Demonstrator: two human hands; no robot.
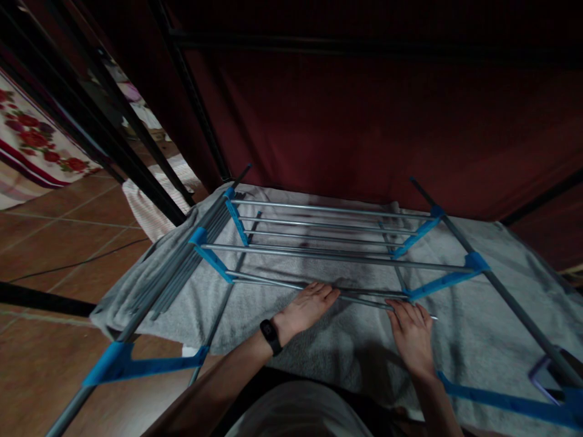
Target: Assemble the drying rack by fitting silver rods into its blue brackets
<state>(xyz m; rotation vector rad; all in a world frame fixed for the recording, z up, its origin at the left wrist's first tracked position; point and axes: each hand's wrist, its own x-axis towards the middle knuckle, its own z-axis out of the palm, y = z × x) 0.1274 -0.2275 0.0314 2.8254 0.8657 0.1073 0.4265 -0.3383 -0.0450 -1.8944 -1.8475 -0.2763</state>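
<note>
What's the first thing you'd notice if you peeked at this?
A rack of thin grey metal rods joined by bright blue plastic brackets lies on a pale grey towel in the middle. Both of the person's hands rest on its nearest rod: the left hand, with a black wristband, and the right hand. A dark red cloth wall fills the back.

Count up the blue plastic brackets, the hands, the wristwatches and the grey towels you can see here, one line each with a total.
Blue plastic brackets: 6
Hands: 2 (left hand, right hand)
Wristwatch: 1
Grey towel: 1
Total: 10
</note>
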